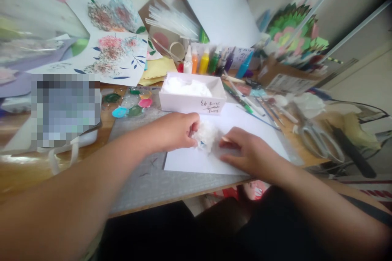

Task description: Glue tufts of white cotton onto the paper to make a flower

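Note:
My left hand [183,131] is closed on a crumpled white wad [206,135], thin like tissue or plastic film, with a small blue spot on it. The wad is over a white sheet of paper [190,162]. Just to its right is my right hand [241,147], fingers curved and apart, holding nothing that I can see; motion blurs it slightly. Behind both hands stands a white open box [190,101] with soft white material [186,87] inside and handwriting on its front. Left of the box are small paint dishes, among them a blue one [119,111] and a pink one [145,103].
Several paint bottles [204,61] line up behind the box. Scissors [320,138], brushes and a dark-handled tool [352,151] lie at the right. Flower paintings [113,55] lean against the wall at the left. A grey cutting mat [137,187] reaches the table's front edge.

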Demonstrator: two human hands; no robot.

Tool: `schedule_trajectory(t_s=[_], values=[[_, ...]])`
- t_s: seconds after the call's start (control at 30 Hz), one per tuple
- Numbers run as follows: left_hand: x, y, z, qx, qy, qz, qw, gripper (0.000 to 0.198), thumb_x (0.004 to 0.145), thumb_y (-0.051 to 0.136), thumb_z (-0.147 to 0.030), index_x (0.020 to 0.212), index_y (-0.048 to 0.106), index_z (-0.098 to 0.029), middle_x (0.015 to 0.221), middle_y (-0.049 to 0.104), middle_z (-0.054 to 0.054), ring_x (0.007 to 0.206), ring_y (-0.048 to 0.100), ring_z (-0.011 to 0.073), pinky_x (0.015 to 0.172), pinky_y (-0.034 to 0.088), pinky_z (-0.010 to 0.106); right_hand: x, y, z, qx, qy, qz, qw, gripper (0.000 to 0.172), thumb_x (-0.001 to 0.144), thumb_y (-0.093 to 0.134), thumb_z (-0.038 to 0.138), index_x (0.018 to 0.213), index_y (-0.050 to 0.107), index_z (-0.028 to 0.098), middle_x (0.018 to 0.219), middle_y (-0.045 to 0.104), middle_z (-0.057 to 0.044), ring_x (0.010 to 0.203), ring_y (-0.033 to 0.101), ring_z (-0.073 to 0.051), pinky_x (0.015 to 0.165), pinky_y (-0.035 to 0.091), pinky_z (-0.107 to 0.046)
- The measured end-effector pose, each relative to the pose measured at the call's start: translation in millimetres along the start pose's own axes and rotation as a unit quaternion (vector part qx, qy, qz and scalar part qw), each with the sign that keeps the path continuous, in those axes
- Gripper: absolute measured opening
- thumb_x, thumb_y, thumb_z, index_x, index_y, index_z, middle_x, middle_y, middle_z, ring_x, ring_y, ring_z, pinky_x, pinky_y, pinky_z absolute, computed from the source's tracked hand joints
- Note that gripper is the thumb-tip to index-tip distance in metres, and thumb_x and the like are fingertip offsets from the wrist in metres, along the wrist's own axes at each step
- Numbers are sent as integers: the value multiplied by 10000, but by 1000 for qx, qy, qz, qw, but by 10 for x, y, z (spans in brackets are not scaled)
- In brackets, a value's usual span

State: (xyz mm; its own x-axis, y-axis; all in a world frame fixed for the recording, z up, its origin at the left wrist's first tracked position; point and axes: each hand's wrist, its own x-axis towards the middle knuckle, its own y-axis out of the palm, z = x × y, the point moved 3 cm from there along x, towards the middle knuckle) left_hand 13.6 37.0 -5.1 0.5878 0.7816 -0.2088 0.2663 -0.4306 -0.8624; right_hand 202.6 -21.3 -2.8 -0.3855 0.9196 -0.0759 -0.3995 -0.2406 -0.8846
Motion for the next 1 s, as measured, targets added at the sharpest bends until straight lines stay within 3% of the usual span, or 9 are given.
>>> schedule_trajectory(t_s=[0.07,0.17,0.27,0.43,0.57,0.8,0.9,1.0], values=[[-5,-1,4,-3,0,2,1000,261,638,578,-407,804,470,-238,668,563,-48,544,490,121,460,303,227,12,12,76,15,-9,23,1000,35,727,571,238,736,559,205,794,550,9,688,517,-127,633,399,-260],[-10,-2,10,-7,0,2,1000,267,632,584,-408,807,475,-239,688,566,-42,552,487,121,455,295,226,41,4,159,78,-22,35,996,47,738,553,204,692,547,201,738,543,20,658,502,-111,601,393,-232],[-6,5,21,-10,2,-1,1000,278,628,585,-410,818,482,-236,718,570,-30,563,482,121,459,290,227,103,6,204,111,-18,-17,994,57,730,566,209,676,554,195,711,540,18,640,494,-105,567,381,-216],[-5,14,24,-15,10,-4,1000,237,630,558,-340,830,486,-235,760,577,-22,594,481,125,469,287,226,200,86,281,32,-29,-126,991,105,684,579,177,617,499,183,671,494,16,593,461,-103,538,350,-226],[-7,7,6,-14,19,-8,1000,215,615,545,-288,810,479,-226,760,580,-23,604,483,128,477,287,227,208,137,336,-21,-50,-159,986,109,710,548,188,641,463,186,726,482,2,616,466,-115,552,353,-240],[-15,5,-11,-2,16,-6,1000,246,628,567,-345,827,489,-224,794,588,-9,627,485,142,494,288,234,213,193,376,-72,-52,-185,979,98,677,572,191,718,482,194,780,490,-16,623,467,-141,522,355,-258],[-19,2,-11,0,16,-7,1000,257,630,569,-351,840,494,-223,812,590,-1,636,488,145,498,289,234,180,138,388,-40,-98,-201,974,103,690,586,196,771,527,175,765,487,-27,661,480,-154,555,385,-276],[-21,-3,-10,-1,16,-7,1000,280,633,571,-382,853,500,-223,819,589,5,637,489,148,501,291,234,70,-42,382,60,-154,-232,959,94,782,527,221,837,586,173,768,503,-41,765,512,-176,657,425,-308]])
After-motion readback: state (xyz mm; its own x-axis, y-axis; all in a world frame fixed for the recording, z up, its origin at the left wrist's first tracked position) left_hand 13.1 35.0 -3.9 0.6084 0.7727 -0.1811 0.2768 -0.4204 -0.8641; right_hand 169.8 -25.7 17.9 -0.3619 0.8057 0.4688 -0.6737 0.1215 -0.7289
